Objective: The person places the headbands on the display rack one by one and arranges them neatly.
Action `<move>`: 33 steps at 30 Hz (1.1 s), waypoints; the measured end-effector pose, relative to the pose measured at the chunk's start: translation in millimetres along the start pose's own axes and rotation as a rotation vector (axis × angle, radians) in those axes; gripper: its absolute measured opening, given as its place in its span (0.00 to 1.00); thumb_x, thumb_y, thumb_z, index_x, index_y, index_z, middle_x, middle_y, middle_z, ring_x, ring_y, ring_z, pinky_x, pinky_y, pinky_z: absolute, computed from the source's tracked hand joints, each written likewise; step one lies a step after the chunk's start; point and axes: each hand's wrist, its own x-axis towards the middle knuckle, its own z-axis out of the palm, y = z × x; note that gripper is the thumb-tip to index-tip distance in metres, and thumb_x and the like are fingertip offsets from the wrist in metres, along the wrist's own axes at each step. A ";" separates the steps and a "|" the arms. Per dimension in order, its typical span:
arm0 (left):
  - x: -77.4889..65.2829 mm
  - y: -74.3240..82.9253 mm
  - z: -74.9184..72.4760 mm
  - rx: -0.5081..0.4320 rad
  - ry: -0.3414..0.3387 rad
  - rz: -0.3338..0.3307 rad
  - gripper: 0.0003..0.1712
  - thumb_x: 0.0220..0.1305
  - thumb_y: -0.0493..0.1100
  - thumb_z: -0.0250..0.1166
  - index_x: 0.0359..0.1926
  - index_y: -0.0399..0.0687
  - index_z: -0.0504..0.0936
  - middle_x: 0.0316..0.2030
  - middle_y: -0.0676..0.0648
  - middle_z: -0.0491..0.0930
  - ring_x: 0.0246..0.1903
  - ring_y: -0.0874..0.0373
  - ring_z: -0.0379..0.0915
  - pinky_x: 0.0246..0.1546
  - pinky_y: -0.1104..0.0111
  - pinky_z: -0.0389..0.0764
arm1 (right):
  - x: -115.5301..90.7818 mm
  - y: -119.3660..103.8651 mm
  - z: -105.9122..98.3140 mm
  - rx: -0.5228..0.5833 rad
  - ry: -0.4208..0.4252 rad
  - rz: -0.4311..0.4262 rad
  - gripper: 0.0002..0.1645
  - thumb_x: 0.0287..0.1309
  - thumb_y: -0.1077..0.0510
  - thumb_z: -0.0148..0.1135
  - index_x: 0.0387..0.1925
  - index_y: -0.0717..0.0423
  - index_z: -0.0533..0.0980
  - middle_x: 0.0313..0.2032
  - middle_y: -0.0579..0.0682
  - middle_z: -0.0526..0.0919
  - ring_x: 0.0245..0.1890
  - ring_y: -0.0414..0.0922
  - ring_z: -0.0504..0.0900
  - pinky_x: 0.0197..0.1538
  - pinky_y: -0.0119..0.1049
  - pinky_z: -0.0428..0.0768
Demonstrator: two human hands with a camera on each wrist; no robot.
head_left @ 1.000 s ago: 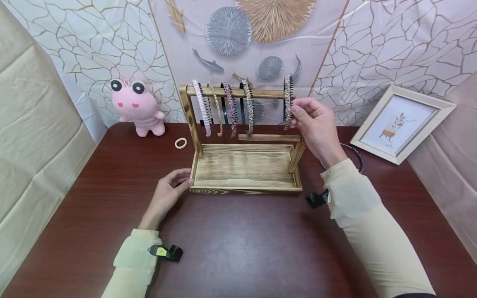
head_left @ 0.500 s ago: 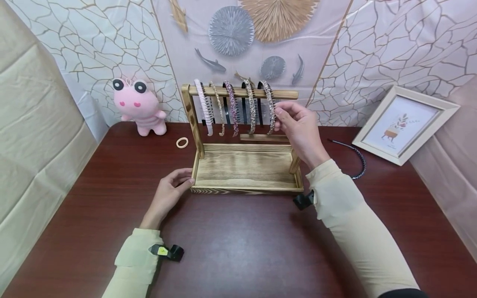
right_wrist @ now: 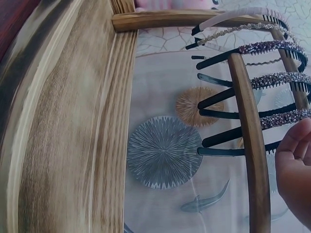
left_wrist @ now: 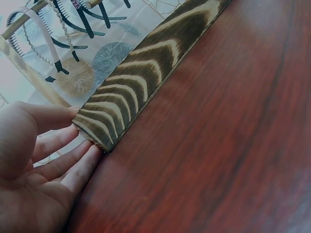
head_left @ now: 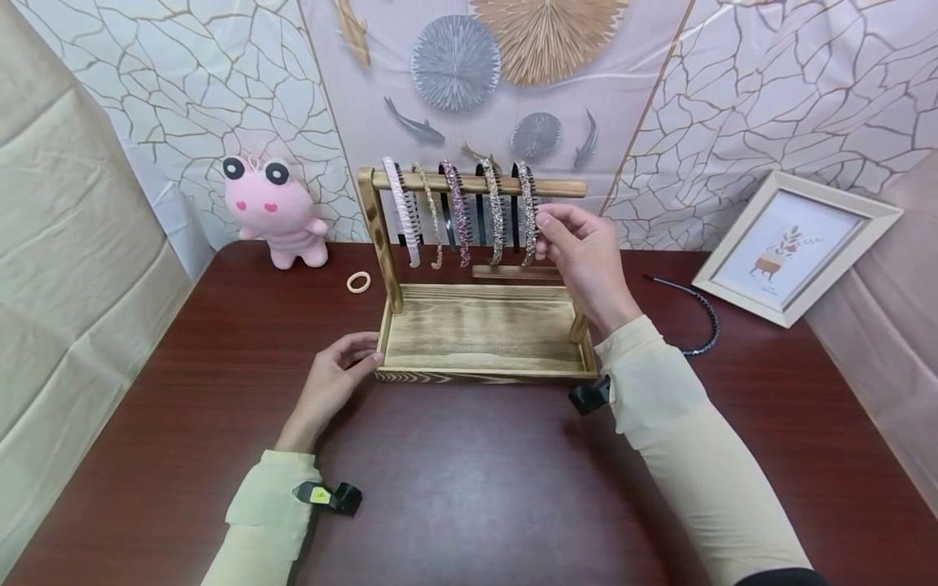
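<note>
In the head view, a wooden headband stand (head_left: 484, 376) has a shallow tray base and a raised top bar (head_left: 563, 188). My left hand (head_left: 333, 378) grips the tray's front left corner, thumb on the upper edge and fingers against the end, as the left wrist view shows. My right hand (head_left: 586, 256) pinches the glittery headband (head_left: 528, 220) that hangs rightmost on the bar. To its left hang a second glittery headband (head_left: 495, 220), a purple sequined one (head_left: 458, 216), a thin gold one (head_left: 432, 216) and a pale pink one (head_left: 400, 212).
A dark braided headband (head_left: 709, 313) lies on the table right of the stand, near a leaning picture frame (head_left: 795, 244). A pink plush toy (head_left: 271, 212) stands at the back left. A small pale ring (head_left: 358, 282) lies beside the stand.
My right hand has slid the glittery headband leftward along the bar, from its right end to near the other headbands. My left hand stays at the tray corner.
</note>
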 end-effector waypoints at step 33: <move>-3.4 5.0 -0.8 -0.007 -0.010 -0.017 0.24 0.66 0.41 0.68 0.61 0.41 0.77 0.58 0.40 0.79 0.57 0.51 0.76 0.46 0.79 0.75 | -18.0 -32.7 -77.0 -0.168 0.075 -0.077 0.09 0.64 0.64 0.64 0.43 0.68 0.81 0.35 0.52 0.86 0.28 0.41 0.81 0.33 0.27 0.81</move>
